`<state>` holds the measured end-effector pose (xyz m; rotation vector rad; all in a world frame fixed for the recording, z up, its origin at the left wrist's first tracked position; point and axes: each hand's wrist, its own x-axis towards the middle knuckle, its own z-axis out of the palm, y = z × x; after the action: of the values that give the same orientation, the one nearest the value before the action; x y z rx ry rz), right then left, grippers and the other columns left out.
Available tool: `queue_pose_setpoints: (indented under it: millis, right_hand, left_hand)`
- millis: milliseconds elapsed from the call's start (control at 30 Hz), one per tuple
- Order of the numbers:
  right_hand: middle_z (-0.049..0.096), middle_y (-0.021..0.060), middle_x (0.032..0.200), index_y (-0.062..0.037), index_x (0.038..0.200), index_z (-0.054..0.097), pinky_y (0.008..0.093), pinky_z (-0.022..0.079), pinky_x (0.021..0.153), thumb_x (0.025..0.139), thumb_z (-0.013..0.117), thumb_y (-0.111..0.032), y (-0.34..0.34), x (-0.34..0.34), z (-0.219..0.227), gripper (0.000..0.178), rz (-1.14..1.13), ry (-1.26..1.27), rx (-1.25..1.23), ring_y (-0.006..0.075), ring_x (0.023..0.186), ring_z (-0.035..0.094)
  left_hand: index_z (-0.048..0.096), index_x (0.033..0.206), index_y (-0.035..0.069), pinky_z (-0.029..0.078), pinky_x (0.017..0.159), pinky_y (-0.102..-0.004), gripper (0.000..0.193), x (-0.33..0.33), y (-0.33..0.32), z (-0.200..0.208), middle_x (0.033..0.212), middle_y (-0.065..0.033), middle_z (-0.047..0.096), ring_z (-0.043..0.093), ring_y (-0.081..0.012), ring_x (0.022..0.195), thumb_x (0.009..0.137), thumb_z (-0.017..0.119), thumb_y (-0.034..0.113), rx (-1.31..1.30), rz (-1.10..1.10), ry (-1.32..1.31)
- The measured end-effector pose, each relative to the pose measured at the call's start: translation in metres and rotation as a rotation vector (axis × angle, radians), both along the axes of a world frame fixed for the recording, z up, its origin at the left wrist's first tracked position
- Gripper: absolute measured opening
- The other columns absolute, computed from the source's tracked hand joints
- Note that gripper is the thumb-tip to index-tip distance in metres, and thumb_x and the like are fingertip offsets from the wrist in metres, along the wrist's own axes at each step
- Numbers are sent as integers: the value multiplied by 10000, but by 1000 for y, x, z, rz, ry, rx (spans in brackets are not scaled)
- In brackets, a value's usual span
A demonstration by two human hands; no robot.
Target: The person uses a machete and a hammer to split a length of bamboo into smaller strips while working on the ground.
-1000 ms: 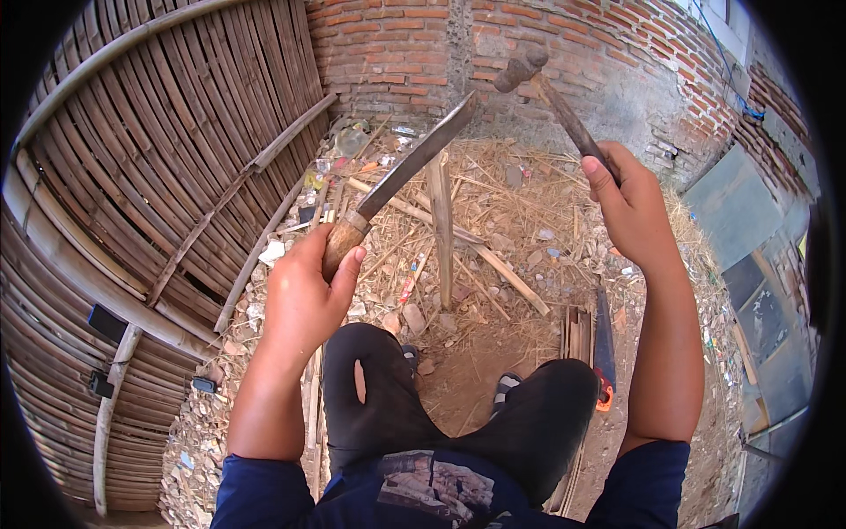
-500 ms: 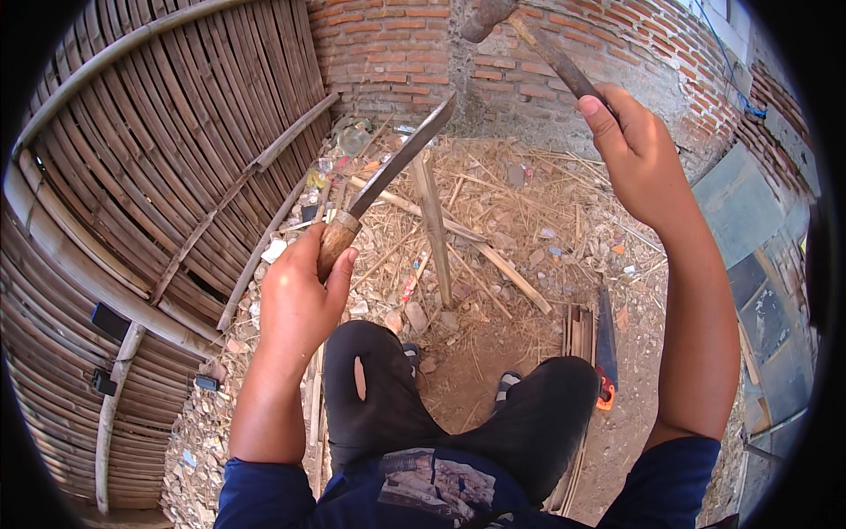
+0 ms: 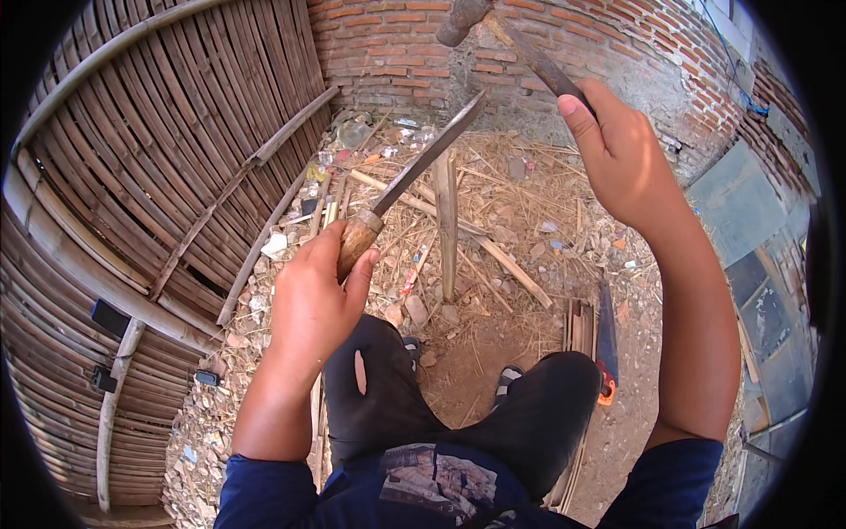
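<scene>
Our left hand (image 3: 310,300) has its fingers wrapped tight round the wooden handle (image 3: 357,240) of a long knife, whose dark blade (image 3: 429,154) slants up and to the right until its tip sits on the top end of an upright bamboo strip (image 3: 447,220). Our right hand (image 3: 621,159) is closed round the shaft of a hammer, thumb along the side, and the hammer head (image 3: 462,19) is raised high above the blade, near the top edge of the view and well apart from it.

The bamboo strip stands on the littered ground (image 3: 529,256) between our knees (image 3: 493,414), in front of the brick wall (image 3: 397,44). A woven bamboo screen (image 3: 150,159) curves along our left. A handsaw (image 3: 606,339) with an orange grip lies by our right leg, beside a small bundle of split strips.

To strike well, we judge that the edge should sit squarely across the middle of the strip's end, with the blade kept in line with the grain so the split runs straight. We keep the left wrist firm and the fingers clear of the blade's back, and we bring the hammer down flat on the spine near the strip, not at the tip, where a glancing blow could knock the knife off.
</scene>
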<state>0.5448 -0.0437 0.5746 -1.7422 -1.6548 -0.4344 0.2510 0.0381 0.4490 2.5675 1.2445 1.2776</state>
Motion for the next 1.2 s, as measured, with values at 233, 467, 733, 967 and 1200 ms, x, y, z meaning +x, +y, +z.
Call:
queue_pose_setpoints:
  millis: [233, 467, 733, 967, 1200]
  right_hand:
    - [625, 246, 764, 21, 1047, 565, 499, 477, 681, 1075, 519, -372, -7, 18, 1, 397, 8, -101, -228, 440, 706, 605]
    - [628, 260, 811, 8, 1079, 533, 521, 488, 729, 1091, 467, -395, -6, 16, -22, 409, -141, -84, -311, 447, 806, 639]
    - [661, 254, 850, 12, 1047, 559, 540, 492, 767, 1091, 456, -399, -18, 12, -11, 426, -199, -64, -466, 453, 839, 649]
    - [663, 244, 849, 10, 1044, 561, 513, 490, 770, 1091, 461, -403, -30, 27, -6, 428, -192, -116, -404, 428, 844, 656]
    - [648, 255, 821, -5, 1024, 541, 510, 481, 729, 1080, 501, -391, -43, 28, -28, 393, -158, 88, -121, 449, 793, 642]
  left_hand:
    - [633, 1231, -66, 561, 690, -456, 464, 0, -4, 5, 910, -216, 704, 703, -391, 776, 912, 764, 243, -50, -34, 35]
    - [631, 1228, -70, 553, 684, -467, 466, -4, 3, -1, 909, -236, 700, 701, -403, 778, 907, 766, 241, -12, -93, 6]
    - [655, 1152, -41, 538, 735, -459, 451, 1, 4, 21, 871, -242, 700, 700, -422, 829, 883, 794, 294, -130, -117, 124]
    - [664, 982, -45, 511, 692, -462, 455, 6, 29, 38, 736, -217, 647, 667, -411, 728, 830, 848, 343, -254, -121, 257]
    - [614, 853, -42, 497, 679, -484, 470, 13, 28, 43, 702, -222, 618, 648, -428, 714, 832, 842, 368, -209, -85, 318]
